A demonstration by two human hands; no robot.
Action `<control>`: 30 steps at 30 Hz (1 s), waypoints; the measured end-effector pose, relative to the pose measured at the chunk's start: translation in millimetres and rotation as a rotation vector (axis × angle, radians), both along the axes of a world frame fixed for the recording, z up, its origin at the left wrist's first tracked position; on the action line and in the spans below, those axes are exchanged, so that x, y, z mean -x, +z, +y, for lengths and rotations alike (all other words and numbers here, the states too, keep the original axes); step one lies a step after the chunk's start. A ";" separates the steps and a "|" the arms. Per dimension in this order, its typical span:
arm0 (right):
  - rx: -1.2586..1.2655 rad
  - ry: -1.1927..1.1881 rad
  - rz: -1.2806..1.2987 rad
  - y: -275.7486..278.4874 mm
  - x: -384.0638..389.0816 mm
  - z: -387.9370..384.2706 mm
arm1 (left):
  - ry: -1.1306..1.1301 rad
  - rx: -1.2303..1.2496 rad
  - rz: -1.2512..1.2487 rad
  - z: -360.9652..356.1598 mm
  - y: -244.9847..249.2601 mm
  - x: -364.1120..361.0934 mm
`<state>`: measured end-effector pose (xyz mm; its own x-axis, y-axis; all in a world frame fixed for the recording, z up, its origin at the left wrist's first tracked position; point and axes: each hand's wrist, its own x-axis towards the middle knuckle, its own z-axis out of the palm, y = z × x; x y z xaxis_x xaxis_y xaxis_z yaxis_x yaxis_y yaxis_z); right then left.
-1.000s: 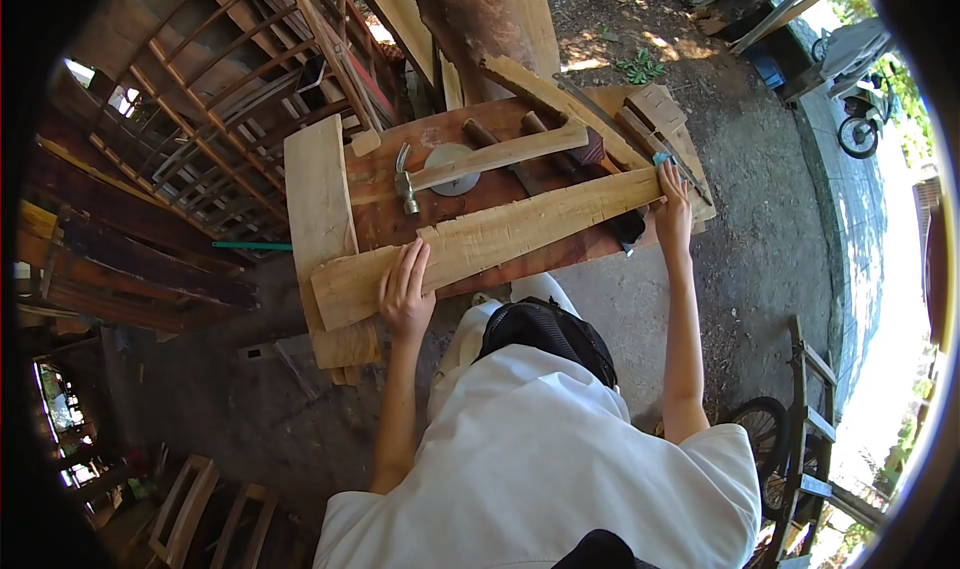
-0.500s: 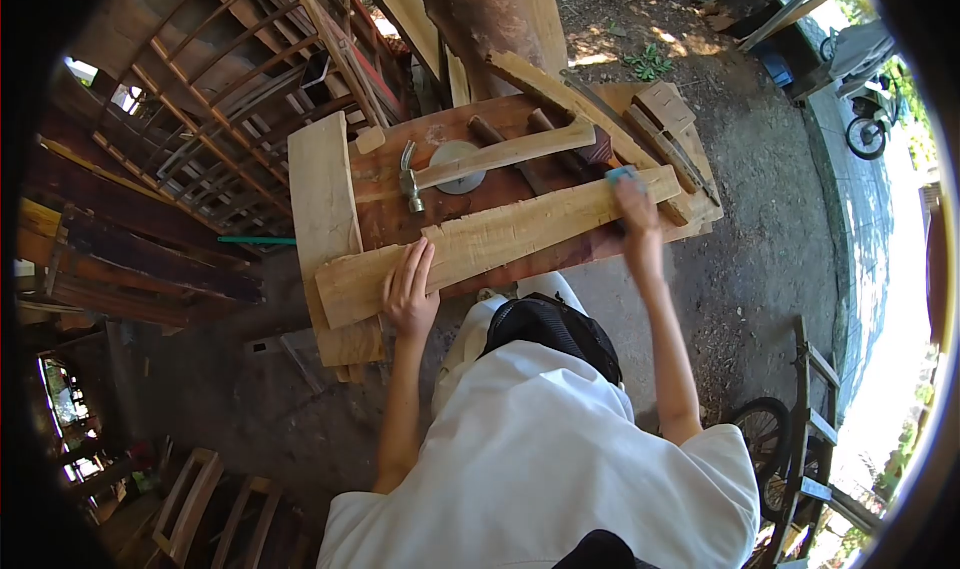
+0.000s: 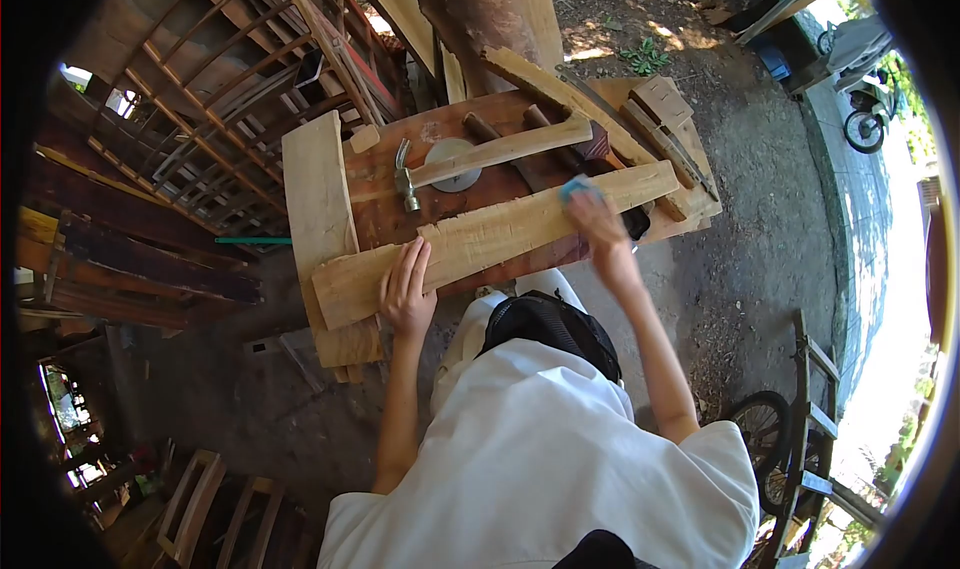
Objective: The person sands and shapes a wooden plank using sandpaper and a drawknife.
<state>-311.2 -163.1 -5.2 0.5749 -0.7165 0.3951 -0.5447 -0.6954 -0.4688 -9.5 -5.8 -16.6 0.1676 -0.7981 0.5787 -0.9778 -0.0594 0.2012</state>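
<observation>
A long, light wooden board (image 3: 490, 237) lies slantwise over the workbench. My left hand (image 3: 406, 294) holds its near edge towards the left end, fingers stretched together over the top face. Farther right, my right hand (image 3: 597, 224) is closed on a small blue pad (image 3: 577, 187) and presses it on the board's face; motion blurs the fingers and the pad's exact kind. A claw hammer (image 3: 406, 181) lies just beyond the board. Near it are a flat round metal disc (image 3: 452, 177) and a narrow wooden strip (image 3: 500, 155).
The reddish-brown workbench (image 3: 385, 219) also bears a wide plank (image 3: 322, 184) at its left end and several wood pieces (image 3: 660, 109) at the right. A metal grille (image 3: 200, 99) leans at the back left. A wooden frame (image 3: 815, 409) and a wheel (image 3: 757, 434) stand at the right.
My right hand has slid the blue pad leftward along the board, away from its right end. My left hand stays in place on the board.
</observation>
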 end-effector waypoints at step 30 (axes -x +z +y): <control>-0.120 0.031 -0.055 0.3 -75.5 17.0 | -0.001 0.005 -0.018 -0.5 -0.9 -1.1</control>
<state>-235.8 -146.1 -4.9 0.5770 -0.7431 0.3388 -0.4954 -0.6483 -0.5782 -8.4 -6.3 -17.5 0.1559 -0.7953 0.5858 -0.9813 -0.0571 0.1836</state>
